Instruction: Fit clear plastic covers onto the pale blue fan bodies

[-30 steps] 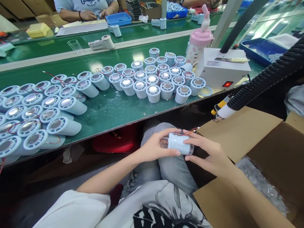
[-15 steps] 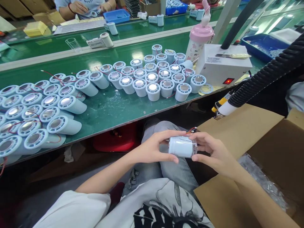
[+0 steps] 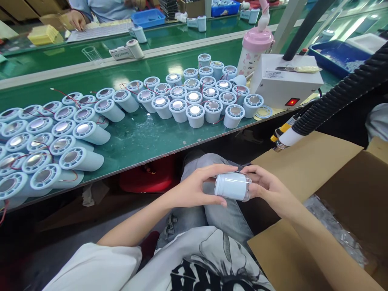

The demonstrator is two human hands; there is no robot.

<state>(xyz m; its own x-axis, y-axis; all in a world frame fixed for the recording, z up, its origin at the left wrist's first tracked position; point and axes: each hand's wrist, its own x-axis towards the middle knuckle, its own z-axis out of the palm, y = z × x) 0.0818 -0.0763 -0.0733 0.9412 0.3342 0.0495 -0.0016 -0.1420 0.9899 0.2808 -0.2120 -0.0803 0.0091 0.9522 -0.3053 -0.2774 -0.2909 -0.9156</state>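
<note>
Both bare forearms (image 3: 142, 224) slant inward over the legs (image 3: 222, 220). The left hand (image 3: 195, 188) makes a C, fingers (image 3: 222, 167) on top, thumb (image 3: 216, 200) below. The right hand (image 3: 274, 190) faces it, its fingers curled in.

Head view — forward and down, close over the lap (image 3: 222, 220).

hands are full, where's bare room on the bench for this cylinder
Widest: the near bench, bordered by the left cylinders, right cylinders and front edge, though specks lie there. A narrower strip runs between both groups and the pale rail. Crowded: within each group, and beside the white box.
</note>
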